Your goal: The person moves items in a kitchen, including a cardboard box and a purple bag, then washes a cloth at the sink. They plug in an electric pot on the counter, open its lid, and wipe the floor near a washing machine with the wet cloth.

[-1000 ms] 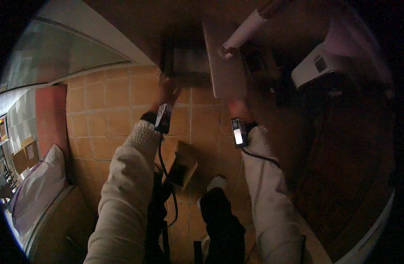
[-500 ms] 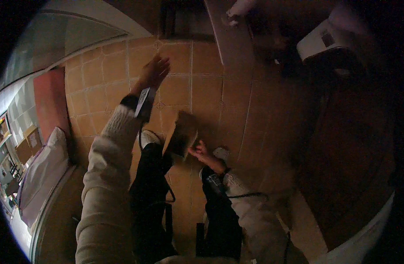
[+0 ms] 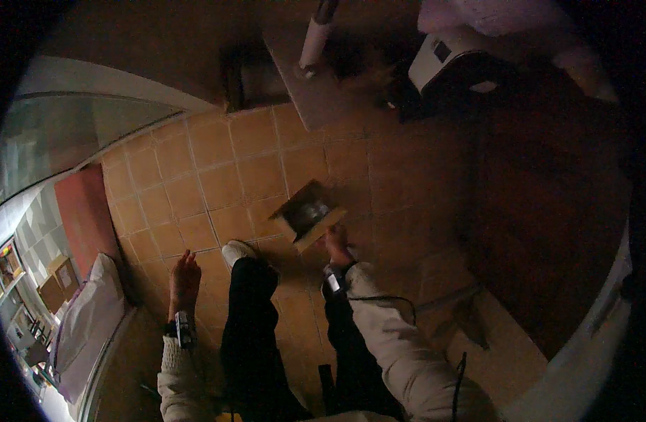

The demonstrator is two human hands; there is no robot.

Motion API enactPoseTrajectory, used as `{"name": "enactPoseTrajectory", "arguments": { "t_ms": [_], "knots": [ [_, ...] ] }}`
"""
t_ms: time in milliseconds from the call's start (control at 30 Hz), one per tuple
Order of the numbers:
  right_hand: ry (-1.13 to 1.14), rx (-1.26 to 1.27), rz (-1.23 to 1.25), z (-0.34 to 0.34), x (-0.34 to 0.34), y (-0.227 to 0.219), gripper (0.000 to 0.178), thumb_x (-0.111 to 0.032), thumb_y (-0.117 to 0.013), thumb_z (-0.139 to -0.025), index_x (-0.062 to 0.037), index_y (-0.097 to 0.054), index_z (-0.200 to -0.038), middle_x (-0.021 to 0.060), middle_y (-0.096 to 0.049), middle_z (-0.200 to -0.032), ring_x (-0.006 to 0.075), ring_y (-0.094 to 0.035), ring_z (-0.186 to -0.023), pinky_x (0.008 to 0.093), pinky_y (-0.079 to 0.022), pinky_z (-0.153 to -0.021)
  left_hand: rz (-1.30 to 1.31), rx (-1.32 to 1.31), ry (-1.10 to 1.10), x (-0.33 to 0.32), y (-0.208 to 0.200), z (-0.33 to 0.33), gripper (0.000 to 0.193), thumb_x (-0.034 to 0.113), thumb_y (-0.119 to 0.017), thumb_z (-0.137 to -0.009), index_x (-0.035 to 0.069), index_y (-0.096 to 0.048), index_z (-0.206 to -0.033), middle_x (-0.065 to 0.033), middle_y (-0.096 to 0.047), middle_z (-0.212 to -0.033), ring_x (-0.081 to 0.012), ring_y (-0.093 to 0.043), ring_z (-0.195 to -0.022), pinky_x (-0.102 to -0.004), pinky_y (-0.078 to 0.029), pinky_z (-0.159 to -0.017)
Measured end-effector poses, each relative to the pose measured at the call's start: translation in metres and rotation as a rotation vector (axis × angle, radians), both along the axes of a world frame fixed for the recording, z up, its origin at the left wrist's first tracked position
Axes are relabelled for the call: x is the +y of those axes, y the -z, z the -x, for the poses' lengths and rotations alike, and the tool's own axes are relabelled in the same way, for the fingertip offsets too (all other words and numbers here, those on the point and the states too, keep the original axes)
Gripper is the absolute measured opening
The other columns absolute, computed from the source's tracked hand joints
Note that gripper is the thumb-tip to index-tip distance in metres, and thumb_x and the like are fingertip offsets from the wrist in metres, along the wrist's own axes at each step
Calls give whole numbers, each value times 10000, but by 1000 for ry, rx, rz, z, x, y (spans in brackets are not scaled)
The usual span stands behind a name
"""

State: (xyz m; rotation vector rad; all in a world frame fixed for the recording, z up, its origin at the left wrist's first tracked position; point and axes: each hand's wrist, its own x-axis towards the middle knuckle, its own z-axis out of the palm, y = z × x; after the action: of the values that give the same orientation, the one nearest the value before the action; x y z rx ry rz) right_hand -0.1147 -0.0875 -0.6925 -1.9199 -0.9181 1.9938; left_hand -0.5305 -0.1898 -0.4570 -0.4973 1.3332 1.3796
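Observation:
My right hand [image 3: 339,244] grips the near edge of a small open cardboard box [image 3: 313,238]. The box hangs over the tiles ahead of my feet, its opening turned toward me. Something greyish and shiny shows in its dark inside, too dim to name. To the left, my left hand [image 3: 185,276] hovers over the floor beside my left shoe [image 3: 238,253], with its fingers stretched and nothing in them. A small device is strapped on each wrist.
Orange-brown tiles [image 3: 217,169] make up the floor. A pale panel with a post [image 3: 298,91] and a white rounded appliance [image 3: 439,60] stand ahead. A dark red-brown surface [image 3: 541,232] lies right. At left are a red block [image 3: 87,211], a pale bag [image 3: 91,323] and a glass pane [image 3: 91,126].
My left hand has come back from far ahead to beside my left leg. The box has turned in my right hand, so its inside now shows. The view has shifted.

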Motion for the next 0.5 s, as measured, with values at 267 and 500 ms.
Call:
{"name": "enactPoseTrajectory", "arguments": {
  "t_ms": [267, 500],
  "knots": [
    [-194, -75, -332, 13, 198, -7, 218, -258, -487, -862, -48, -477, -921, 73, -505, -814, 192, -524, -659, 328, -460, -561, -86, 11, 27, -3, -24, -2, 317, 182, -466, -893, 9, -454, -1157, -53, -543, -1009, -115, -530, -850, -215, -440, -710],
    [-357, -234, -397, 21, 221, -36, 203, -244, -483, -848, -49, -476, -792, 43, -472, -726, 193, -469, -630, 334, -402, -541, 64, 39, -74, 21, -45, -31, 258, 149, -504, -866, 19, -514, -1088, -40, -578, -943, -112, -542, -783, -221, -443, -693]
  ]
}}
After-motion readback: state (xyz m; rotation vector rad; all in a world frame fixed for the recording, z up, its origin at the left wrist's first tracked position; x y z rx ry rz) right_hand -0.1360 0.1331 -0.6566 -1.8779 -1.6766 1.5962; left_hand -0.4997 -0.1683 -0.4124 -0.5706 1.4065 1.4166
